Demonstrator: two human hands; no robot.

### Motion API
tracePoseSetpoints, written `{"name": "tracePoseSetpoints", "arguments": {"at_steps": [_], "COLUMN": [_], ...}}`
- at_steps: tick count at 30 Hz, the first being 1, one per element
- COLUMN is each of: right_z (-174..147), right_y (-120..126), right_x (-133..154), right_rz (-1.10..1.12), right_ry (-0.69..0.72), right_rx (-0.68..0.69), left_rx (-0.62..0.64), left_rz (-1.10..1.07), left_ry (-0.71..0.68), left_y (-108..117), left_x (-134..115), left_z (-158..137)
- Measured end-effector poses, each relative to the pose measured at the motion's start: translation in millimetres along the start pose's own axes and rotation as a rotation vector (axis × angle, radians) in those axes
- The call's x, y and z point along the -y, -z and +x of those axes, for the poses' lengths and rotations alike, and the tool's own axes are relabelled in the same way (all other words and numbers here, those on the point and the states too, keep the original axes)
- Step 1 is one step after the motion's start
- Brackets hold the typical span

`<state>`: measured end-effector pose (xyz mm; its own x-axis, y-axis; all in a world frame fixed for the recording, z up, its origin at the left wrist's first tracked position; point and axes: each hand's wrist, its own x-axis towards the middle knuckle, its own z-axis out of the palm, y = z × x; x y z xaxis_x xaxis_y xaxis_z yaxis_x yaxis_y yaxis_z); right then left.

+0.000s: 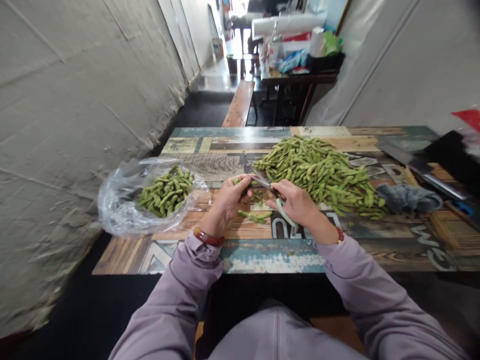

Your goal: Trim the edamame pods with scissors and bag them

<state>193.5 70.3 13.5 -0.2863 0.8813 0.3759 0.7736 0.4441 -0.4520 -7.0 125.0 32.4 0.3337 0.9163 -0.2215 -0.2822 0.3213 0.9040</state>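
Note:
My left hand (231, 199) pinches a green soybean pod (237, 182), mostly covered by the fingers. My right hand (299, 201) is wrapped round a pair of scissors (285, 214) with pale green handles, and their blades reach to the fingers of my left hand. A couple of loose pods (258, 216) and small trimmings (258, 196) lie on the table below the hands. Beyond my right hand spreads a large heap of soybean pods (318, 172). To the left, a clear plastic bag (120, 202) stands open with a smaller pile of pods (168, 192) in it.
The table (262, 255) has a patchwork wood print. A grey cloth (408, 198) lies at the right, near a dark long-bladed tool (401, 155). A rough wall (75, 110) runs along the left. Behind stand a bench (240, 102) and a cluttered second table (300, 78).

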Motion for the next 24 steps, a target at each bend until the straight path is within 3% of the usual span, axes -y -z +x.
{"name": "tracePoseSetpoints", "arguments": {"at_steps": [10,15,21,24], "right_z": [-1.8,-7.2,-9.6,-12.4], "right_y": [-16.8,-21.3,-26.1,-24.5], "right_x": [6.7,1.2,-6.0,-4.8], "right_rz": [-0.270,-0.287,-0.286,-0.278], "right_ry": [-0.024,-0.081,-0.062,-0.064], "right_rx": [-0.040,-0.144,-0.206,-0.231], "left_rx": [-0.084,-0.095,-0.155,-0.152], "left_rz": [-0.040,0.026,-0.289,-0.327], "left_ry": [-0.048,-0.122,-0.048,-0.051], "left_y": [2.6,-1.3,0.2,-0.5], "left_x": [8.5,13.5,10.9,6.5], "left_z": [3.4,1.5,-5.7,-20.8]}}
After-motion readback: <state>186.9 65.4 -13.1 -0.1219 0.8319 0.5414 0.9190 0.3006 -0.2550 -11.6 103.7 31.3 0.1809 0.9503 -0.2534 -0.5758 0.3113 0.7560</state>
